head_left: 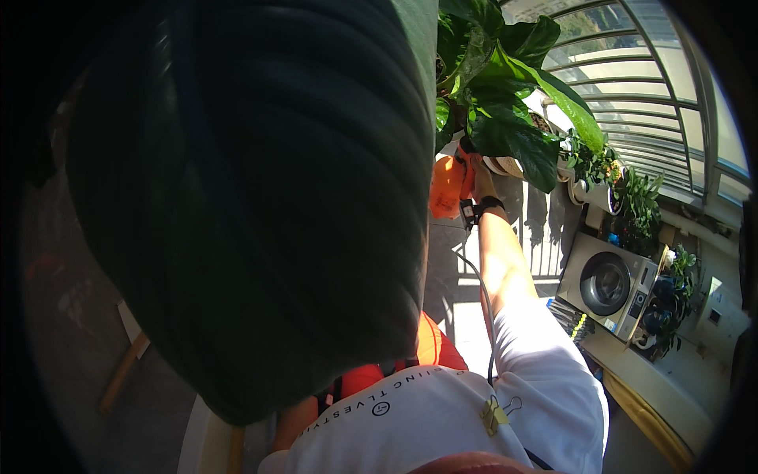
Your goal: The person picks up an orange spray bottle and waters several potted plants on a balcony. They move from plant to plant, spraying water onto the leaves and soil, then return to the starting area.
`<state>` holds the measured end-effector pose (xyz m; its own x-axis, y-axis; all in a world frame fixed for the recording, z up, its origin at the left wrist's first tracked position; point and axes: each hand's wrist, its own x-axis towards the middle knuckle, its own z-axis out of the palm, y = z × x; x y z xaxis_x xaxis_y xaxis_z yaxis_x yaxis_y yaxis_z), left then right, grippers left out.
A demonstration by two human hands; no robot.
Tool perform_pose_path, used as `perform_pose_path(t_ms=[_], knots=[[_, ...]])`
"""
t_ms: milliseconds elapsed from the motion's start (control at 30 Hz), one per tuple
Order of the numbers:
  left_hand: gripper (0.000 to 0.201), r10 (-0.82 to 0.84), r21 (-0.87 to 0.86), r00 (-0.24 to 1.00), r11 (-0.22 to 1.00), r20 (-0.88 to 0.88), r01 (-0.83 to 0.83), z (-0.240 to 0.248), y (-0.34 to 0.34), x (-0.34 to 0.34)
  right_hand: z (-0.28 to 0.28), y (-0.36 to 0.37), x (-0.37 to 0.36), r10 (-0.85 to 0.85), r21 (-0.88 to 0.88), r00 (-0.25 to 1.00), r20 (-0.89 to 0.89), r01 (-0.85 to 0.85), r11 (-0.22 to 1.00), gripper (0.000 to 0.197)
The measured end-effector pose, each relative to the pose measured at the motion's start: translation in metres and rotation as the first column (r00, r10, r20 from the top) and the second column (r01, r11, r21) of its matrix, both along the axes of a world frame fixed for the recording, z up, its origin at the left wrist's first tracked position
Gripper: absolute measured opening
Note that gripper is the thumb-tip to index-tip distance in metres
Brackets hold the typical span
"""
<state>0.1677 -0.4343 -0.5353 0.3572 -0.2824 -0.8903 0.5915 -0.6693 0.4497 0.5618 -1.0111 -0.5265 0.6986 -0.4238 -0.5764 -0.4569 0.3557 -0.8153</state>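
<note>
A huge dark green leaf (260,205) hangs close in front and covers the left and middle of the view. Beyond its right edge, my right arm reaches forward, with a black strap and a small device (471,212) at the wrist. My right hand (483,183) is closed round an orange spray bottle (447,188) with a dark top, partly cut off by the leaf. Broad green leaves of a potted plant (505,103) hang just above this hand. Of my left arm only a bit shows below the big leaf; my left hand is hidden.
Along the railed window (632,87) on the right stand more potted plants (591,164). A front-loading washing machine (606,280) is farther right, with plants (671,296) beside it. A cable (482,292) hangs beside my right arm. Sunlit floor tiles show below.
</note>
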Motion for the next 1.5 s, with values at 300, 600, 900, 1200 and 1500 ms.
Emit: perform_pose_path(t_ms=[300,600,900,1200,1500], knots=[[0.032,0.073,0.093,0.995,0.993,0.065,-0.078,0.016,-0.017,0.018,0.002,0.033,-0.025,0.023,0.086,0.991,-0.13,-0.012,0.996,0.041],[0.032,0.286,-0.048,0.958,0.957,0.016,-0.285,0.016,-0.035,0.083,-0.018,0.075,-0.04,-0.044,0.199,0.993,-0.111,0.066,0.978,0.039],[0.03,0.236,-0.154,0.962,0.965,0.137,-0.215,0.005,-0.07,0.176,-0.021,0.101,-0.043,-0.057,0.244,0.997,-0.055,0.068,0.967,0.045],[0.051,0.298,-0.259,0.922,0.937,0.247,-0.233,-0.016,-0.186,0.36,-0.006,0.09,-0.049,-0.088,0.245,0.993,0.082,0.065,0.967,0.044],[0.044,0.693,-0.444,0.58,0.398,-0.428,-0.803,-0.028,-0.308,0.427,0.003,0.049,-0.055,0.028,0.02,0.999,-0.017,-0.028,0.999,0.04]])
